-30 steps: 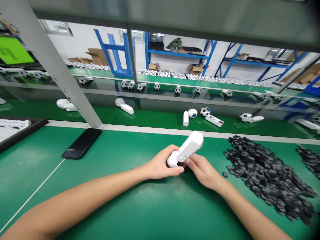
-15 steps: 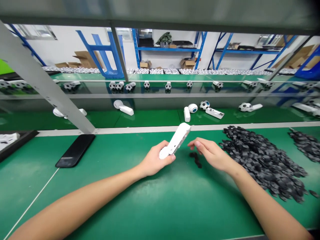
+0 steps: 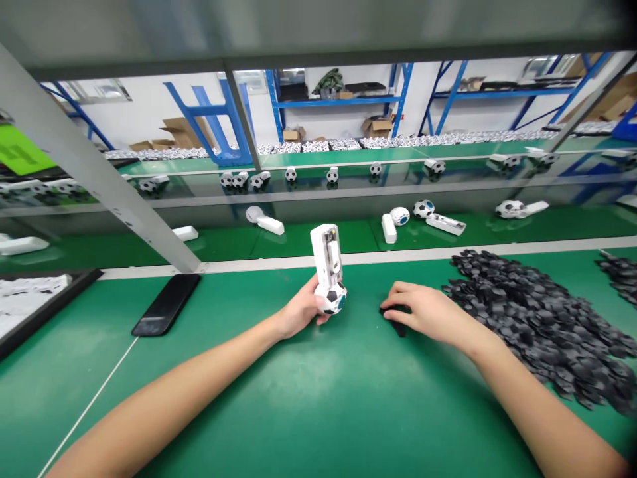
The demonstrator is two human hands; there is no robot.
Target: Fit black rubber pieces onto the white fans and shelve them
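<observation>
At mid-frame, the left hand (image 3: pixel 299 311) grips an already black-patched soccer-ball device (image 3: pixel 322 264); right hand (image 3: pixel 430 313), half-curled, touches loose black pieces (image 3: pixel 401 329), grip unclear.

White ball-ended device (image 3: pixel 326 269): smooth plastic, slight gloss; heaped black pieces, right (image 3: pixel 537 325): matt, plastic-looking; phone, left (image 3: pixel 167 305): glossy, smooth; worktop, near (image 3: pixel 298 405): smooth, soft sheen; post, left (image 3: pixel 107 169): painted metal; carton, far (image 3: pixel 381 127): cardboard

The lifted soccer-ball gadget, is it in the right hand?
No, the left hand holds the gadget, while the right hand is at black pieces.
</observation>
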